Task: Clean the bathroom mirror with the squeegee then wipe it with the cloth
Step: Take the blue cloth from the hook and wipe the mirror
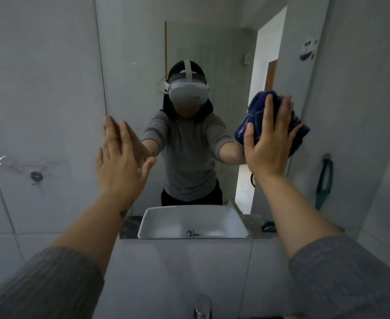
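The bathroom mirror [189,42] fills the wall ahead and reflects a person in a grey top. My right hand [267,143] presses a dark blue cloth [258,107] flat against the mirror's right edge, fingers spread over it. My left hand [120,162] rests flat on the mirror's left edge, fingers together, holding nothing. A green-handled squeegee [325,180] hangs on the tiled wall to the right of the mirror, apart from both hands.
A chrome tap [203,307] stands at the bottom centre. The white basin appears as a reflection [189,219] at the mirror's foot. A black wall hook [36,176] sits on the left tiles, a sticker [308,51] on the right wall.
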Action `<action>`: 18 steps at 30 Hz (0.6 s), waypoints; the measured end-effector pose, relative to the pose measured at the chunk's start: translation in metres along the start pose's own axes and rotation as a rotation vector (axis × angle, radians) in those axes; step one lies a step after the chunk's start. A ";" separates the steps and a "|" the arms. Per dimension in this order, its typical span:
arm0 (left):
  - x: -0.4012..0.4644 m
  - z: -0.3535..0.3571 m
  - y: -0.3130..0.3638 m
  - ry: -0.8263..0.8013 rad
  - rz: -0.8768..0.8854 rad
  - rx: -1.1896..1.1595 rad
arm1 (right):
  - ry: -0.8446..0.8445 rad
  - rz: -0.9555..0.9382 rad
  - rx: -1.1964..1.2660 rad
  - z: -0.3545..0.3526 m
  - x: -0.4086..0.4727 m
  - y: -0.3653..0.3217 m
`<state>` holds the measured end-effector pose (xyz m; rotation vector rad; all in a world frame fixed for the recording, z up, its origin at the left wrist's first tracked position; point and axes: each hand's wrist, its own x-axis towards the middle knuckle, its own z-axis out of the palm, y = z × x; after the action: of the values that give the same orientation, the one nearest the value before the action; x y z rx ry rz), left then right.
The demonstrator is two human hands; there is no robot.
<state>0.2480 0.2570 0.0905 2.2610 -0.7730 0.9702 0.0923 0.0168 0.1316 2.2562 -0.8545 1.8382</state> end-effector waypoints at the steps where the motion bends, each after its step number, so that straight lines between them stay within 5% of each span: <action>1: 0.000 0.000 -0.001 0.003 0.002 -0.002 | 0.006 0.030 0.009 0.001 -0.007 0.006; 7: 0.001 0.005 -0.008 0.024 0.020 0.007 | 0.026 0.158 0.074 0.020 -0.062 0.003; 18: -0.067 0.033 -0.062 -0.014 0.013 -0.036 | -0.043 -0.205 0.069 0.049 -0.079 -0.130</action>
<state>0.2670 0.2952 0.0037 2.2372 -0.8060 0.9397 0.1890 0.1321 0.0793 2.3327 -0.5482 1.7599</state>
